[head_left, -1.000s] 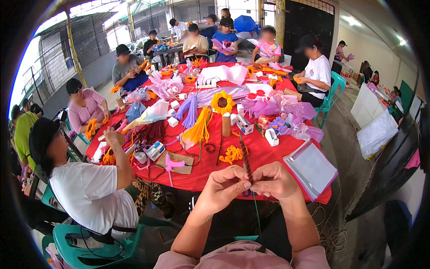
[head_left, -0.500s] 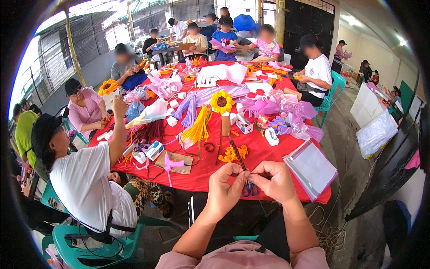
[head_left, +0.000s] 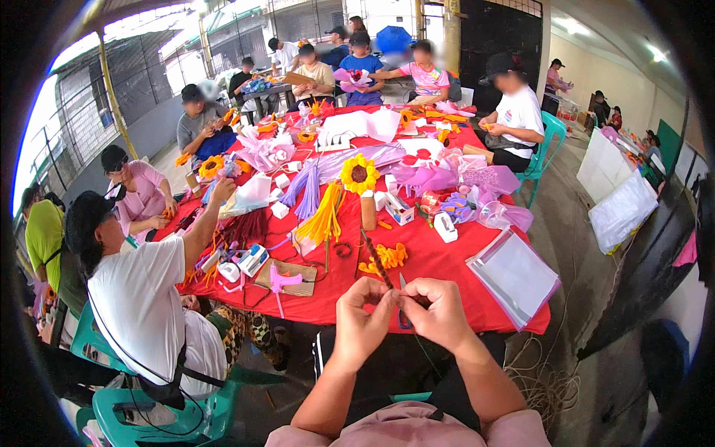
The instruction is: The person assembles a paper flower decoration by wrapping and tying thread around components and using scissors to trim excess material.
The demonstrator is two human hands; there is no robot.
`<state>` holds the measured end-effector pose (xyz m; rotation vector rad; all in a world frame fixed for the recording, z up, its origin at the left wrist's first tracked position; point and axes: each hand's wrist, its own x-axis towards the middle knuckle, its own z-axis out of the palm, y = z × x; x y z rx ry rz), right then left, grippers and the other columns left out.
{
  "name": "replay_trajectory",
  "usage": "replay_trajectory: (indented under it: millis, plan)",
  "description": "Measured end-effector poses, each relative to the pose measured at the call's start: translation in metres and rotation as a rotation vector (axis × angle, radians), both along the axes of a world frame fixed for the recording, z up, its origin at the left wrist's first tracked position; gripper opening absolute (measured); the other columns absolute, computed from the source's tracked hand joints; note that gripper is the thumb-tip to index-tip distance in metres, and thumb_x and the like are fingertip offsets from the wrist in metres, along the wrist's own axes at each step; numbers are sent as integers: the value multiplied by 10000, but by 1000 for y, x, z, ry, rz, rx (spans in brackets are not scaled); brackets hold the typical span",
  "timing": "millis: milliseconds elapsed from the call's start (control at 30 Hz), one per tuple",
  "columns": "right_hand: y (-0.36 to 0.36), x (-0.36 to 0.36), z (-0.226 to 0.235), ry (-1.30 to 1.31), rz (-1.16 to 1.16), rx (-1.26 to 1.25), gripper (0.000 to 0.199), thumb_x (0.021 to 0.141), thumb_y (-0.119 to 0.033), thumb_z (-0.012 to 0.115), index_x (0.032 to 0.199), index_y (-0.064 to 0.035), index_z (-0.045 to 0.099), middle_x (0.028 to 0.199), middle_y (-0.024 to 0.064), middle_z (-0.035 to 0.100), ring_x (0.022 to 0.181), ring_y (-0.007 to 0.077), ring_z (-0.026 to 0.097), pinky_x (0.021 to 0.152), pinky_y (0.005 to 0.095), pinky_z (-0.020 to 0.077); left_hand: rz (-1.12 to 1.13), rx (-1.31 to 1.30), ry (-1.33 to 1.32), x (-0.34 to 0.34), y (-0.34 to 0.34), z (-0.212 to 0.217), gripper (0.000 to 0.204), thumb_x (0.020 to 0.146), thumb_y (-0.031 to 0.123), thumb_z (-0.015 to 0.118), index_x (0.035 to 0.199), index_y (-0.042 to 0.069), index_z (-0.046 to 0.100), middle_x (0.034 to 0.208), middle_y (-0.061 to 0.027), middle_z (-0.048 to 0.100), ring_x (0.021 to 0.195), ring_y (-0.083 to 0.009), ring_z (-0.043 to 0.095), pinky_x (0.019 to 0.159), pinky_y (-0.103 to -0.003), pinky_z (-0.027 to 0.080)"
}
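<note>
Close together above the near edge of the red-covered table, both my hands are closed in a pinch. My left hand (head_left: 363, 320) grips a brown, fuzzy twisted pipe cleaner (head_left: 377, 261) that slants up and away from the fingers. My right hand (head_left: 438, 311) pinches the lower end of the same strand, its fingertips touching those of the left. A thin dark green strand (head_left: 427, 353) hangs below them. Scissors (head_left: 403, 281) lie partly hidden behind my hands. Just beyond, orange fuzzy pieces (head_left: 383, 258) rest on the cloth.
A yellow sunflower (head_left: 359, 174) stands near yellow pipe cleaners (head_left: 322, 216). To the left lies a pink glue gun (head_left: 284, 279) on cardboard (head_left: 302, 281). Clear plastic sheets (head_left: 514, 279) are at right. A co-worker in a white shirt (head_left: 145, 298) sits at left; several others surround the table.
My hands have shifted slightly left and down with the brown pipe cleaner, and the whole view has moved a little. The co-worker at left has lowered an orange flower toward the table.
</note>
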<state>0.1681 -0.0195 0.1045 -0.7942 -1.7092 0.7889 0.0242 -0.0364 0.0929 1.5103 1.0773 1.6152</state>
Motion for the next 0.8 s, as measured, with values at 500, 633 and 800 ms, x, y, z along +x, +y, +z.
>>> replay_trajectory:
  millis: [500, 633, 800]
  plan:
    - [0, 18, 19, 181, 569, -575, 140, 827, -131, 715, 825, -5, 654, 681, 25, 621, 514, 55, 528, 456, 182, 393, -484, 50, -42, -35, -4, 12, 62, 809, -23, 679, 855, -12, 639, 838, -48, 624, 783, -117, 567, 715, -248, 448]
    - [-7, 14, 30, 76, 343, -384, 128, 818, -109, 702, 775, 0, 649, 637, 14, 609, 543, 45, 528, 468, 216, 395, -309, 13, -75, -24, -12, 23, 83, 805, -35, 675, 798, 0, 600, 786, -22, 591, 753, -99, 527, 699, -233, 416]
    - [-12, 9, 27, -1, 87, 9, 62, 802, -18, 700, 815, 24, 656, 665, 41, 634, 572, 46, 553, 488, 218, 420, -132, 28, -39, -11, -13, 26, 119, 825, -37, 658, 778, -9, 552, 783, -12, 576, 751, -75, 514, 698, -213, 417]
